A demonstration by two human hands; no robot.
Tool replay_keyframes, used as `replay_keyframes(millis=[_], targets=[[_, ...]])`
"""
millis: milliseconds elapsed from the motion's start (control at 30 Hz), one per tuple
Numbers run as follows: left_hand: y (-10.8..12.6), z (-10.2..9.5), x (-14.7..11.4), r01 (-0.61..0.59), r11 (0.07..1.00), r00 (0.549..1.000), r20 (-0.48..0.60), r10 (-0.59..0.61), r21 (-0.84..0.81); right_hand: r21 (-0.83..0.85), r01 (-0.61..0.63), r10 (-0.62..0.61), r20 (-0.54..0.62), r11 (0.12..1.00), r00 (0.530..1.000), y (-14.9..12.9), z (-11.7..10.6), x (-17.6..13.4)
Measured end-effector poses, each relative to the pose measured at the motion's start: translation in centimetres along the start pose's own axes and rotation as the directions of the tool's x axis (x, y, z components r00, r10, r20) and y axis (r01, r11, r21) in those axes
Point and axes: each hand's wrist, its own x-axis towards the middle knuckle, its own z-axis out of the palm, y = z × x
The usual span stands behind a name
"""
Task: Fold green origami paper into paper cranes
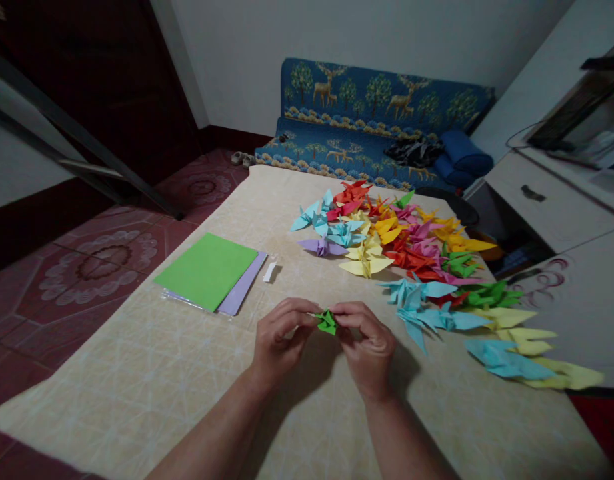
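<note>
Between my two hands is a small folded green paper piece (327, 323), pinched from both sides just over the table. My left hand (283, 337) grips its left side with thumb and fingertips. On its right side, my right hand (367, 343) holds it in the same kind of pinch. Parts of the paper are hidden behind the fingers, and its exact fold does not show. To the right and beyond lies a heap of folded paper cranes (409, 243) in red, orange, yellow, pink, green, light blue and purple.
A stack of green paper sheets (207, 270) with purple sheets (241, 287) lies on the left of the cloth-covered table (137, 373). Beside it is a small white scrap (269, 272). A blue patterned sofa (337, 147) stands behind, a white cabinet (561, 200) at right, a metal ladder (101, 163) at left.
</note>
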Motion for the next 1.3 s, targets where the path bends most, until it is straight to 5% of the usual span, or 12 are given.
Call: replay_keyframes(millis=[267, 400, 500, 733, 967, 1133, 1300], targets=[[0.4, 0.1, 0.0, 0.295, 0.949, 0.956, 0.039, -0.292, -0.108, 0.059, -0.285, 0.283, 0.050, 0.957, 0.958, -0.6, 0.7, -0.3], [0.3, 0.5, 0.0, 0.481, 0.849, 0.869, -0.012, -0.495, -0.217, 0.129, -0.363, 0.356, 0.073, 0.923, 0.931, -0.4, 1.0, -0.2], [0.1, 0.8, -0.1, 0.560, 0.746, 0.810, 0.048, -0.585, -0.360, 0.205, -0.436, 0.434, 0.055, 0.876, 0.899, -0.2, 1.2, -0.2], [-0.2, 1.4, 0.1, 0.628, 0.720, 0.766, 0.072, -0.638, -0.295, 0.190, -0.497, 0.494, 0.068, 0.847, 0.867, 0.2, 1.3, -0.6], [-0.2, 1.1, 0.0, 0.539, 0.840, 0.842, 0.038, -0.538, -0.054, -0.002, -0.395, 0.393, 0.100, 0.919, 0.914, 0.1, 1.7, -1.0], [-0.5, 1.1, -0.2, 0.598, 0.799, 0.801, 0.034, -0.597, -0.060, -0.002, -0.429, 0.424, 0.160, 0.903, 0.891, 0.3, 1.8, -1.0], [-0.6, 1.8, -0.2, 0.619, 0.762, 0.785, 0.107, -0.611, -0.190, 0.035, -0.492, 0.493, -0.042, 0.870, 0.869, 0.5, 2.1, -1.2]])
